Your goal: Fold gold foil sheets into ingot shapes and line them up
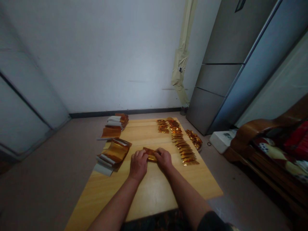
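A sheet of shiny gold foil paper [151, 155], partly folded, lies on the wooden table between my hands. My left hand [139, 164] grips its left end, fingers curled over the edge. At the opposite end, my right hand [164, 158] pinches the same sheet with thumb and fingers. The undersides of both grips are hidden. To the left sits a stack of flat gold paper sheets [117, 150] with pale backing. Rows of folded gold foil pieces [184, 146] lie overlapping on the right side of the table.
More sheets [117, 120] lie at the table's far left corner. A heap of gold pieces [194, 139] stands beyond the right table edge. Further right are a refrigerator [216, 73], a white box [221, 141] and a wooden seat [252, 134]. A wall [120, 57] rises behind.
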Action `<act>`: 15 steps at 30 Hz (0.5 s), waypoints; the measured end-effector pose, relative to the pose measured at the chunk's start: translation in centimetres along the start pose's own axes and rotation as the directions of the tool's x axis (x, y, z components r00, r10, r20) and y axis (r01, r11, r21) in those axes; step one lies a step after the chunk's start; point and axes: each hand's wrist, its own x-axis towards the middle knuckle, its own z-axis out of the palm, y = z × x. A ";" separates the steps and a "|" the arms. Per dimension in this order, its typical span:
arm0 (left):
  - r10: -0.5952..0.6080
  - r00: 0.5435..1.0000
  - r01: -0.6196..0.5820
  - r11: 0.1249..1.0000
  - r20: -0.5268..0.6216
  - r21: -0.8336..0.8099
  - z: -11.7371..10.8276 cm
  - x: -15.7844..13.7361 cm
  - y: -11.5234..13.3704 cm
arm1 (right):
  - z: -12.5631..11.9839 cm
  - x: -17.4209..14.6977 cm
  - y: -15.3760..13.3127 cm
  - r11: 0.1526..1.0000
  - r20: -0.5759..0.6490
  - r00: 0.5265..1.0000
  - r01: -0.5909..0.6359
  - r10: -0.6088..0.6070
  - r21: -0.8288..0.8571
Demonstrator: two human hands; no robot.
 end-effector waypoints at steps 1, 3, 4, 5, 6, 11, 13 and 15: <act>0.019 1.000 -0.019 1.000 0.000 -0.011 0.1 -0.1 -0.1 | 0.0 0.0 0.0 1.000 -0.002 1.000 -0.002 0.003 0.003; 0.045 0.999 -0.045 0.998 0.004 -0.032 0.0 -0.5 -0.4 | 0.1 0.1 0.2 1.000 -0.001 1.000 -0.006 0.006 0.007; 0.052 0.999 -0.052 0.998 0.005 -0.042 0.0 -0.7 -0.5 | 0.2 0.2 0.2 1.000 0.002 1.000 -0.007 0.007 0.011; 0.057 0.998 -0.057 0.997 0.006 -0.052 -0.1 -0.9 -0.5 | 0.2 0.2 0.3 1.000 0.005 1.000 -0.008 0.008 0.018; 0.060 0.998 -0.060 0.996 0.005 -0.060 -0.2 -1.0 -0.6 | 0.2 0.2 0.3 1.000 0.008 1.000 -0.007 0.007 0.026; 0.088 0.996 -0.088 0.993 0.001 -0.083 -0.2 -1.9 -1.0 | 0.4 0.1 0.6 0.995 -0.017 0.999 0.029 -0.028 0.096; 0.099 0.995 -0.098 0.991 0.003 -0.086 -0.1 -2.1 -1.1 | 0.3 -0.1 0.6 0.993 -0.043 0.998 0.054 -0.049 0.101; 0.104 0.995 -0.103 0.991 0.008 -0.088 -0.1 -2.2 -1.1 | 0.2 -0.2 0.5 0.993 -0.065 0.995 0.081 -0.076 0.088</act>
